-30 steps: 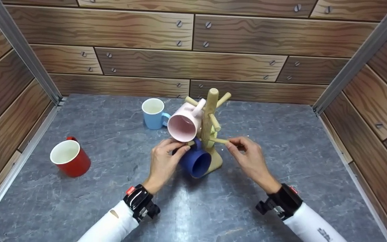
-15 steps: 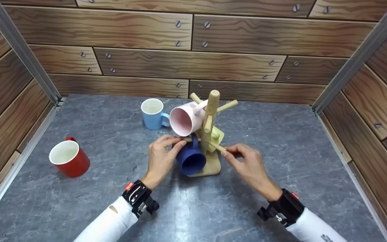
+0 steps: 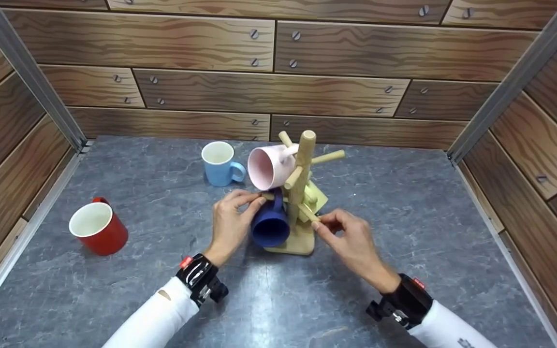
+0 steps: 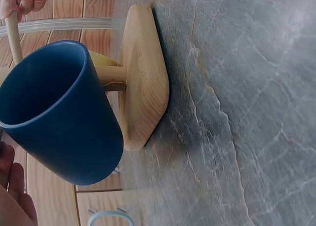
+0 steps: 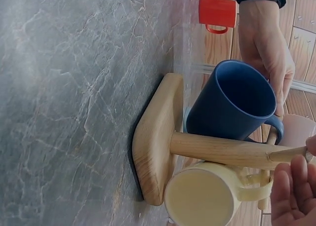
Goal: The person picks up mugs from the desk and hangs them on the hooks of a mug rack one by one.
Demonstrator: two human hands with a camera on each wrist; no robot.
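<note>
A wooden mug tree point(image 3: 304, 154) stands mid-table. My left hand point(image 3: 230, 224) pinches the end of a low left peg, where a dark blue mug point(image 3: 271, 229) hangs by its handle, mouth toward me. With thumb and fingers, my right hand point(image 3: 354, 244) pinches the tip of a bare low peg point(image 3: 308, 211) pointing front right. Above the blue mug hangs a pink mug point(image 3: 282, 166) on an upper peg. Behind the post is a pale yellow mug point(image 5: 200, 196), mostly hidden in the head view but plain in the right wrist view.
A light blue mug point(image 3: 219, 169) stands upright behind and left of the tree. Farther left is an upright red mug point(image 3: 107, 237) with a white inside. Wood-patterned walls point(image 3: 201, 92) enclose the grey marbled table point(image 3: 177, 314).
The mug tree has turned clockwise as seen from above, carrying its hanging mugs round. My right hand has moved slightly left and toward me with its peg; my left hand has shifted slightly.
</note>
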